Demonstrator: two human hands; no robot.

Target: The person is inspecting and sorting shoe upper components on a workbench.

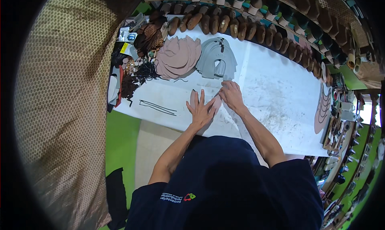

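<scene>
Near the front edge of the white table, a pale pink flat cut piece point(217, 104) lies partly under my left hand point(201, 112). That hand rests flat on it with the fingers spread. My right hand point(231, 96) is at the piece's far right edge, its fingers bent and drawn together. Whatever is between those fingertips is hidden by the hand. A thin dark line shows along the edge between my two hands. Left of my left hand, several thin black cords point(158, 107) lie side by side on the table.
Beyond my hands stand a fanned stack of pink pieces point(178, 56) and a stack of grey arched pieces point(208, 59). Brown shoe lasts point(224, 23) line the table's point(276, 97) back edge. Brown and black scraps point(146, 71) crowd the left end. Pink pieces with dark curves point(321, 113) lie far right.
</scene>
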